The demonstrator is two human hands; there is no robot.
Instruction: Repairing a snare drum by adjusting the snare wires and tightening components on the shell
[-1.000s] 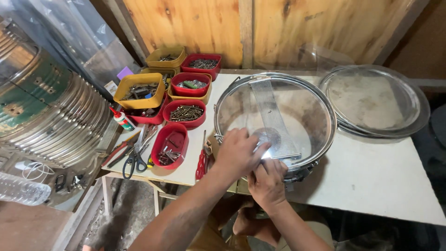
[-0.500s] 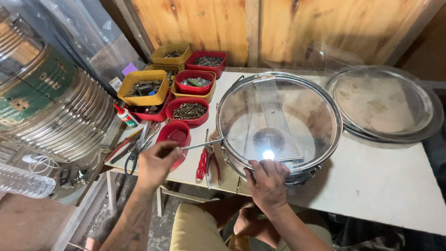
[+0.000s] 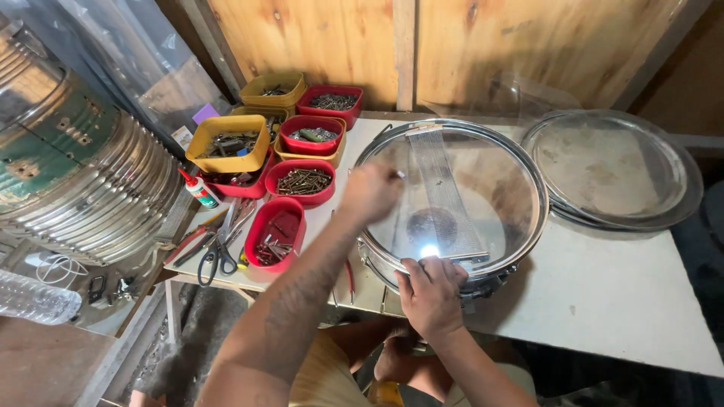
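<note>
Ok, snare drum [image 3: 452,196] sits centre of table [image 3: 618,294], clear head up. Left hand [image 3: 369,190] over its left rim, blurred, closed round a small metal tool, can't tell which. Right hand [image 3: 431,290] lies open, fingers pressing near rim. Red trays [image 3: 302,181] left; spare drum head [image 3: 615,169] far right.
</note>
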